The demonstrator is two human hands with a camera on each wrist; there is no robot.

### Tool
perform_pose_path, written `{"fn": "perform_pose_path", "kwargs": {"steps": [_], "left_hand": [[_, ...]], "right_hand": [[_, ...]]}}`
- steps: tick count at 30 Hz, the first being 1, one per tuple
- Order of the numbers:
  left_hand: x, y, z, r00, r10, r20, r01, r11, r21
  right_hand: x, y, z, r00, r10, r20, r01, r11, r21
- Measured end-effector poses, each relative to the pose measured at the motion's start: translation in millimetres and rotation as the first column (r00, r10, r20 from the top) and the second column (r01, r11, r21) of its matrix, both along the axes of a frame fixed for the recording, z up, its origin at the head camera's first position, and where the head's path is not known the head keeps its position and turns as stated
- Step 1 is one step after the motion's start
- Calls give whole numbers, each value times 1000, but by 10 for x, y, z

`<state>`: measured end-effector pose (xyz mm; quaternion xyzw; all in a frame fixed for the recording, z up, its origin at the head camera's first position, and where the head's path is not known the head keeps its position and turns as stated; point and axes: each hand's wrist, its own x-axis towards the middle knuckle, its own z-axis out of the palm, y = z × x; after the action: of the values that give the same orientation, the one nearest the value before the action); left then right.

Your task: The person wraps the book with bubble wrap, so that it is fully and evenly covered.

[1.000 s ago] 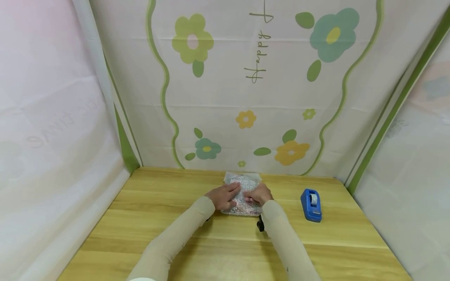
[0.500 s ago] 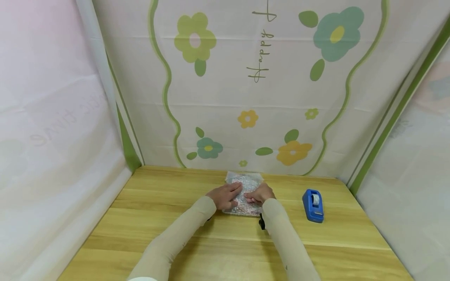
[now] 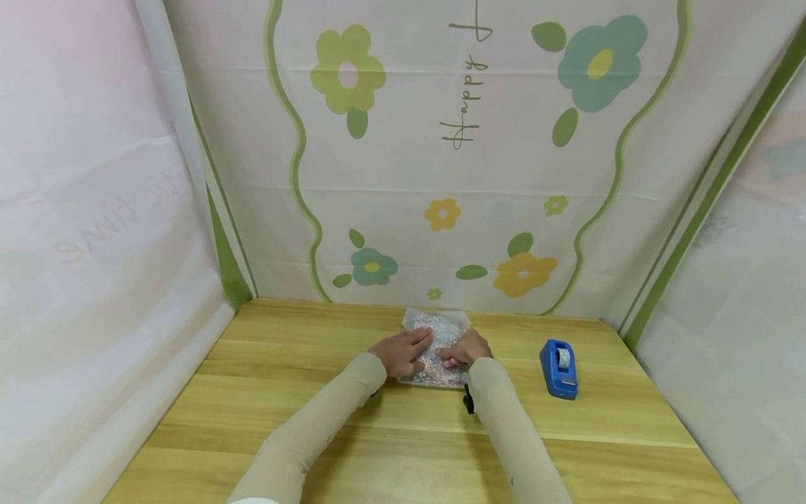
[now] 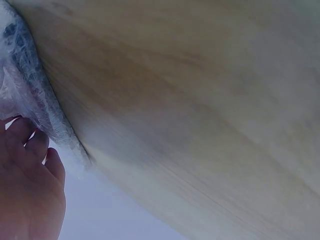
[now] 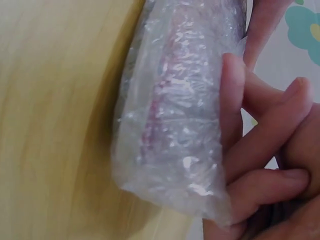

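Observation:
A flat package in clear bubble wrap (image 3: 441, 376) lies near the back edge of the table. Faint pink shows through its wrap in the right wrist view. My left hand (image 3: 401, 353) rests on its left part, fingers extended over the top. On the right side, my right hand (image 3: 467, 348) presses against the wrap with several fingers curled in; nothing is visibly held in them. The left wrist view catches part of the left hand (image 4: 27, 185) beside the wrap's edge (image 4: 42, 95). Closer up, the right hand's curled fingers (image 5: 270, 135) touch the bubble wrap (image 5: 180, 110).
A blue tape dispenser (image 3: 558, 369) with a roll in it stands to the right on the wooden table (image 3: 283, 392). A flower-printed cloth (image 3: 390, 175) hangs just behind the table, and cloth walls flank both sides. A small black object (image 3: 469, 402) shows by the right wrist.
Both hands stay almost in the same place on the bubble-wrapped package. Only the head view shifts slightly.

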<state>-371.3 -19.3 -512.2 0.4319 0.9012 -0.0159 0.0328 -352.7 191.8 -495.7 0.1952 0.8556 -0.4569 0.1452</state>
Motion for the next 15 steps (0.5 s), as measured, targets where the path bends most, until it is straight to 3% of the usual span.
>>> {"fn": "perform_pose_path", "kwargs": {"steps": [4,7,11,15], "left_hand": [[6,-2,-1,1000,-7,-4,7,1000,4],[6,-4,-3,1000,-15,-3,15,1000,10],[-10,-5,-12,1000,-21,-15,21,1000,9],[-14,-5,-17,1000,-20,-18,20,1000,10]], "right_hand": [[11,19,-17,999,34,11,-35,999,29],[21,39,-23,997,81,16,-82,989,127],[32,69,-19,986,164,11,-161,946,283],[63,94,-20,972,234,-11,-216,914,344]]}}
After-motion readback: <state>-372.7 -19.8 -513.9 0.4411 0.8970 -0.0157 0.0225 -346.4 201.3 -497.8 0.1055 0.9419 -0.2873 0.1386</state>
